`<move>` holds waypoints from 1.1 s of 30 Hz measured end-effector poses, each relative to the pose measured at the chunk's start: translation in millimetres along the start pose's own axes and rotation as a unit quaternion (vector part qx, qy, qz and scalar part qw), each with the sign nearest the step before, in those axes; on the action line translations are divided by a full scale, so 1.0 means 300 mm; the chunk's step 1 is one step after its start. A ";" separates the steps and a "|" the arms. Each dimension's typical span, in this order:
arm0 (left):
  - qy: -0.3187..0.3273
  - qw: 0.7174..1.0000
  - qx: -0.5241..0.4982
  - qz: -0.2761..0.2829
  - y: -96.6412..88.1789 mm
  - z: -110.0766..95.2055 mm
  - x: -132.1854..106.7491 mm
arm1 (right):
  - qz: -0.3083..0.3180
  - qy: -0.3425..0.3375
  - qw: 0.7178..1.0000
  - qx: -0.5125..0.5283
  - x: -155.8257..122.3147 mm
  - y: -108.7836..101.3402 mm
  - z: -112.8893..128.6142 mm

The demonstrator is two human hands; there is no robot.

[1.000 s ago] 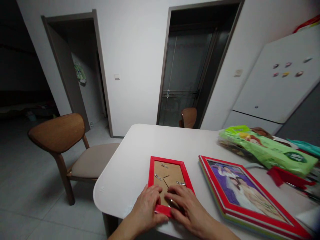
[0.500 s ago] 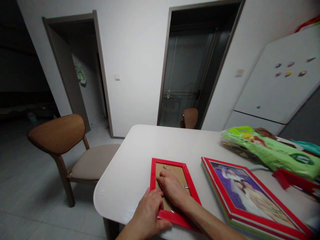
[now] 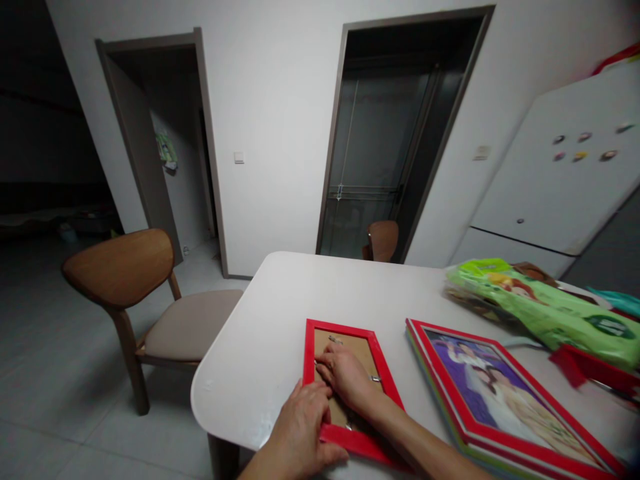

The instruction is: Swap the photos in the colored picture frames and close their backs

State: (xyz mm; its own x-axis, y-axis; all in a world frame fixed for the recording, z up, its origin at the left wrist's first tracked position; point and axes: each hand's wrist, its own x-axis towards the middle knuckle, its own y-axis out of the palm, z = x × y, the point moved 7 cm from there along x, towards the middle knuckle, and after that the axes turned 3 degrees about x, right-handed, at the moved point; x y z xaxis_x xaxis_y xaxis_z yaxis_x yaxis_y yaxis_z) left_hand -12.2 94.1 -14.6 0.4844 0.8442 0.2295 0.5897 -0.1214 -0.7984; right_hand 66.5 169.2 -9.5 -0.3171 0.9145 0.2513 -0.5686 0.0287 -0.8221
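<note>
A red picture frame (image 3: pixel 383 360) lies face down on the table, its brown backing board (image 3: pixel 359 345) showing. Small metal clips sit along the board's edges, one clip (image 3: pixel 375 379) at the right side and another near the bottom. A metal hanger (image 3: pixel 335 340) is at the top. My left hand (image 3: pixel 303 420) grips the frame's lower left corner, thumb along the bottom edge. Bent over the board, my right hand (image 3: pixel 345 377) has its fingers closed at the left edge, on a metal clip that they mostly cover.
A stack of red-edged frames (image 3: pixel 500 400) with a wedding photo on top lies to the right. Behind it are a green plastic package (image 3: pixel 540 303) and a red object (image 3: pixel 595 373). The white table (image 3: pixel 250 360) has a wooden chair (image 3: pixel 125 267) at its left.
The view has shifted slightly, so everything sits a little lower and further right. Both hands stay on the frame, with the right fingers still at the left edge.
</note>
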 end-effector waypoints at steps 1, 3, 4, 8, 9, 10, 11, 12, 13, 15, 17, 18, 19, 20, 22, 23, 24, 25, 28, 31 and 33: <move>0.000 1.000 -0.005 -0.002 0.000 0.002 -0.001 | -0.002 0.002 1.000 -0.010 0.008 -0.012 -0.012; 0.001 1.000 -0.011 -0.007 -0.001 0.006 -0.004 | -0.031 0.026 0.999 -0.022 0.032 -0.043 -0.055; 0.001 1.000 -0.014 -0.010 -0.002 0.008 -0.005 | -0.043 0.044 0.998 -0.026 0.046 -0.055 -0.081; 0.002 1.000 -0.018 -0.018 0.000 0.012 -0.009 | -0.073 0.113 0.991 -0.030 0.096 -0.069 -0.179; -0.001 1.000 -0.017 -0.017 0.003 0.013 -0.008 | -0.079 0.129 0.988 -0.029 0.105 -0.068 -0.197; -0.007 1.000 -0.015 -0.015 0.009 0.013 -0.006 | -0.087 0.145 0.985 -0.026 0.112 -0.067 -0.213; -0.014 1.000 -0.011 -0.015 0.015 0.013 -0.003 | -0.096 0.159 0.982 -0.022 0.118 -0.068 -0.224; -0.022 1.000 -0.006 -0.017 0.021 0.012 0.000 | -0.107 0.171 0.979 -0.017 0.122 -0.069 -0.232; -0.028 0.999 -0.002 -0.018 0.028 0.011 0.005 | -0.117 0.181 0.976 -0.009 0.126 -0.073 -0.235; -0.032 0.999 0.005 -0.023 0.040 0.007 0.013 | -0.136 0.189 0.972 0.017 0.129 -0.088 -0.233; -0.026 0.999 0.005 -0.024 0.042 0.005 0.019 | -0.150 0.180 0.971 0.057 0.121 -0.120 -0.223; -0.022 0.999 0.001 -0.026 0.036 0.005 0.019 | -0.158 0.171 0.969 0.081 0.110 -0.143 -0.219; -0.019 0.999 -0.007 -0.032 0.022 0.006 0.018 | -0.168 0.161 0.967 0.107 0.093 -0.172 -0.218; -0.018 0.999 -0.020 -0.042 0.001 0.008 0.015 | -0.182 0.154 0.962 0.134 0.067 -0.203 -0.219; -0.024 0.995 -0.064 -0.076 -0.053 0.010 0.007 | -0.219 0.155 0.945 0.186 -0.005 -0.261 -0.226; -0.029 0.990 -0.095 -0.098 -0.080 0.009 0.003 | -0.240 0.161 0.935 0.203 -0.050 -0.281 -0.225; -0.035 0.983 -0.132 -0.122 -0.104 0.006 0.001 | -0.255 0.170 0.924 0.227 -0.095 -0.287 -0.219; -0.040 0.972 -0.179 -0.147 -0.121 -0.001 0.001 | -0.263 0.183 0.910 0.262 -0.137 -0.278 -0.205; -0.054 0.911 -0.360 -0.191 -0.113 -0.041 0.019 | -0.207 0.211 0.819 0.491 -0.208 -0.161 -0.110; -0.050 0.841 -0.508 -0.182 -0.065 -0.132 0.054 | -0.181 0.198 0.688 0.675 -0.220 -0.101 0.008; -0.036 0.820 -0.543 -0.175 -0.066 -0.216 0.079 | -0.214 0.176 0.630 0.725 -0.234 -0.158 0.026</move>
State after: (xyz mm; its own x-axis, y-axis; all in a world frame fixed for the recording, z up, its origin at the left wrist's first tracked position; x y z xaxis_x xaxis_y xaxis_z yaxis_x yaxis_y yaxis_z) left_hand 29.3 82.7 42.7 0.1453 0.9505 0.2746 0.9317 -0.2248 0.2854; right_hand 109.9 100.6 16.0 0.1447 0.9883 -0.0472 -0.7215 0.1381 0.6785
